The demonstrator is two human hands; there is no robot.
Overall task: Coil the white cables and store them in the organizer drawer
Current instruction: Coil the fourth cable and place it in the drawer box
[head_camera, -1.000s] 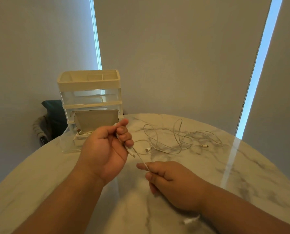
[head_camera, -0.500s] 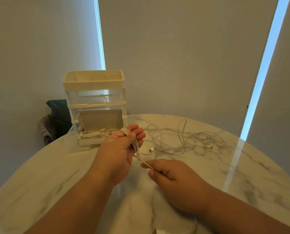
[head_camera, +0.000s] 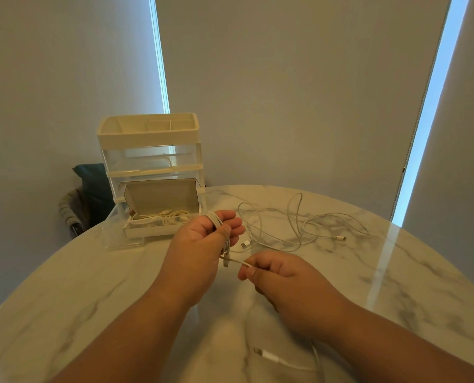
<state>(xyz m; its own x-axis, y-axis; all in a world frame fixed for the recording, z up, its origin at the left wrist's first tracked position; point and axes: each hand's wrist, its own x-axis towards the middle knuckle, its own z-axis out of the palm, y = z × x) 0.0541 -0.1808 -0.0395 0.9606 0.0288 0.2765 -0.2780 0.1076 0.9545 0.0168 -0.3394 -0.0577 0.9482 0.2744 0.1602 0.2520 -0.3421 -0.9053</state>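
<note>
Left hand [head_camera: 199,244]: coiled cable [head_camera: 218,225] wound round fingers, thumb pinning it, above bench [head_camera: 92,286]. Right hand [head_camera: 282,280]: fingers pinching same cable's free tail. Loose cable [head_camera: 293,233] sprawled on bench behind hands. Organizer [head_camera: 147,134] bottom drawer [head_camera: 147,230] open, cables inside.

Round marble table [head_camera: 92,286], white with grey veins, fills the near half of the scene; a bright reflection [head_camera: 382,261] crosses its right side. Grey blinds [head_camera: 285,92] close the far side, parted by two daylight strips, left [head_camera: 158,64] and right [head_camera: 434,87]. Beyond the table's far left edge stands a dark cushion [head_camera: 92,186], with a grey cloth [head_camera: 70,205] draped just beside it.
</note>
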